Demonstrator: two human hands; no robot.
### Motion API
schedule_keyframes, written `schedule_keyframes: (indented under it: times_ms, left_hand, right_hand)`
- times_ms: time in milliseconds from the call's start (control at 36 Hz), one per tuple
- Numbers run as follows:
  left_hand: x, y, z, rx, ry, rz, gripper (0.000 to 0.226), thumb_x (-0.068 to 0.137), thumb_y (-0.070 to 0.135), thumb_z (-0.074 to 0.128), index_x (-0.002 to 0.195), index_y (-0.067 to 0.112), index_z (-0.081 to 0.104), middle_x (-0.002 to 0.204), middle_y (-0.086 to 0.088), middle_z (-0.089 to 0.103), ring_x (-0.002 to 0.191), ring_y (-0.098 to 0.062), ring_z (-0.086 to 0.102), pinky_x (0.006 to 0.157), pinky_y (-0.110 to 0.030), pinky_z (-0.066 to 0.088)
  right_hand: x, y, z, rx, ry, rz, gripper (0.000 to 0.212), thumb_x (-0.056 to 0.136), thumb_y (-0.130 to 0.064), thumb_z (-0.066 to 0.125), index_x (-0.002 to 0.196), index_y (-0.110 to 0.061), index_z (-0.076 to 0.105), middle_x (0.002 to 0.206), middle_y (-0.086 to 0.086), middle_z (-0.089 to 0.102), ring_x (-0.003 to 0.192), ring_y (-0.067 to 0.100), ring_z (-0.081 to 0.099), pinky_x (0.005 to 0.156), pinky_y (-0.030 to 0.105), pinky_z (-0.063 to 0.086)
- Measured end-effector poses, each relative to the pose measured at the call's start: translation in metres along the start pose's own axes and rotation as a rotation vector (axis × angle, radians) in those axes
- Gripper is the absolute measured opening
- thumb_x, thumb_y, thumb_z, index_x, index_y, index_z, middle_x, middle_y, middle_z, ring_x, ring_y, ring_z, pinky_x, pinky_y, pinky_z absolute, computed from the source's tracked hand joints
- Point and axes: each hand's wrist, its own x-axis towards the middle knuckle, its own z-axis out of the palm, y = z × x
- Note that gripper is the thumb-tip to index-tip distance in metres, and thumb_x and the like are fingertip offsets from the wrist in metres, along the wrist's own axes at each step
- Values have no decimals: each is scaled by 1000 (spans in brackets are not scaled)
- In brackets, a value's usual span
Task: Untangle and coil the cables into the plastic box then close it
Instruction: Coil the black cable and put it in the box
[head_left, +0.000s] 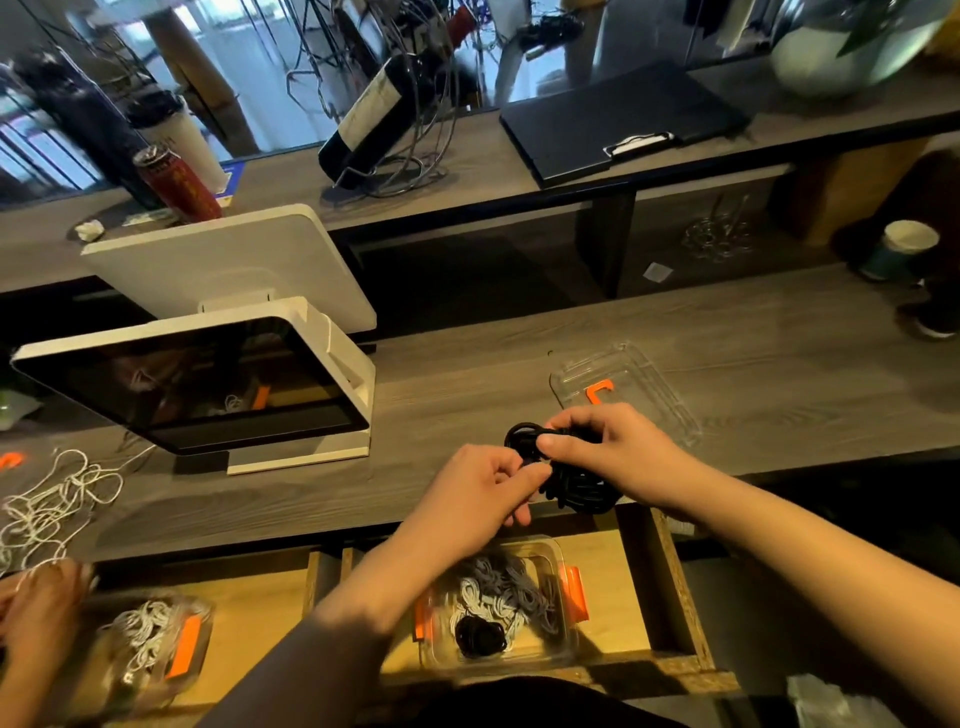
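Lid (631, 387) behind hands (485, 486) — box (558, 566) below

Left: white monitor (208, 384) blocks my reach across the counter (753, 332).
Right: clear lid (623, 389) lies just beyond my hands; bare counter past it.

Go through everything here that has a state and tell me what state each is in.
plastic box: open, holds coiled cables
lid: off, lying on the counter
black cable: bundled, held by both hands
left hand: pinches the black cable
right hand: grips the black cable
white cable: tangled
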Motion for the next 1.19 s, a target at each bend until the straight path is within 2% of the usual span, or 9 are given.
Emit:
schedule_keyframes:
  times_ms: [222, 389, 528, 694, 806, 944, 1028, 1139, 1194]
  left_hand:
    - [3, 6, 5, -173, 265, -17, 41, 99, 24, 59, 59, 20, 62, 49, 6, 58, 50, -7, 54, 58, -23, 46]
    - [3, 9, -3, -82, 171, -10, 38, 99, 30, 58, 64, 15, 61, 53, 5, 56, 52, -7, 50, 61, -22, 43]
    - [3, 11, -26, 67, 14, 64, 38, 99, 36, 57, 66, 18, 61, 55, 6, 52, 51, -9, 46, 56, -24, 42]
    - [-1, 4, -48, 8, -130, 139, 41, 100, 29, 57, 59, 29, 63, 62, 5, 60, 65, -22, 59, 85, -37, 50]
    - [-2, 0, -72, -100, 40, 136, 45, 100, 16, 55, 55, 16, 59, 53, 8, 57, 60, -2, 57, 81, -23, 46]
    - [-10, 9, -67, -87, 142, 154, 48, 97, 21, 58, 49, 19, 60, 54, -1, 59, 59, -24, 57, 81, -25, 49]
    - [-12, 13, -52, -66, 284, 133, 45, 95, 25, 61, 51, 16, 61, 49, 3, 55, 50, -11, 50, 63, -13, 43]
    - [-16, 7, -46, -71, 400, 121, 45, 96, 23, 61, 51, 19, 59, 41, 9, 51, 44, -1, 46, 57, -12, 40]
    - [-20, 6, -47, -48, 361, 93, 46, 98, 24, 59, 52, 19, 57, 39, 10, 48, 39, 0, 43, 53, -12, 38]
  right_hand:
    - [-6, 2, 24, -188, 168, -144, 65, 68, -44, 81, 124, -30, 52, 117, -13, 59, 108, 2, 59, 91, 25, 53]
    - [-6, 6, 29, -195, 246, -136, 52, 75, -28, 83, 120, -25, 56, 106, -15, 62, 99, -2, 60, 82, 19, 51]
    - [-8, -3, 18, 113, 198, -19, 43, 78, -6, 79, 114, -12, 55, 105, 5, 67, 84, 17, 73, 64, 26, 60]
    - [-5, -4, -1, 375, 21, 106, 7, 91, -4, 59, 92, -6, 66, 82, 8, 70, 71, 25, 69, 58, 23, 54]
    - [-3, 7, -2, 568, 97, 170, 16, 93, 0, 50, 86, 1, 64, 74, 15, 58, 59, 19, 56, 53, 23, 50]
    - [-1, -4, 24, 603, 99, 144, 43, 90, -40, 53, 121, -12, 62, 102, 16, 63, 91, 26, 68, 78, 39, 60]
    - [2, -27, 45, 634, 109, 117, 37, 91, -46, 62, 124, -29, 58, 121, 12, 63, 98, 31, 72, 73, 44, 61]
    - [0, -40, 62, 251, 194, -13, 80, 59, -46, 85, 130, -34, 50, 116, -5, 60, 97, 13, 70, 66, 32, 61]
    - [1, -40, 66, 179, 273, -57, 67, 68, -28, 85, 127, -30, 52, 112, -3, 62, 90, 13, 71, 62, 30, 61]
